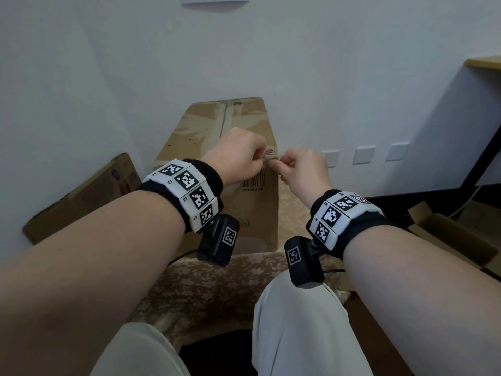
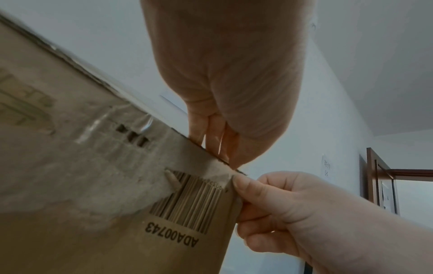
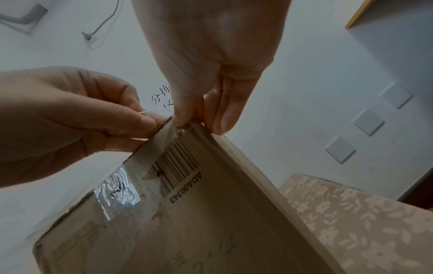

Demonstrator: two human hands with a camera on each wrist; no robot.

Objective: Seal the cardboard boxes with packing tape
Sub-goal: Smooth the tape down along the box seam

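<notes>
Cardboard box upright on a flowered cloth. Left hand and right hand both pinch its near top corner; what they pinch is unclear, fingertips hidden.

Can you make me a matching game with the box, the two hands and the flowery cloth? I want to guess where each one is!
Things:
1. box
2. left hand
3. right hand
4. flowery cloth

Places:
A. under the box
B. pinching the box's top corner from the right
C. standing by the white wall, barcode facing the person
D. fingers curled over the box's top edge

Pairs: 1-C, 2-D, 3-B, 4-A
</notes>
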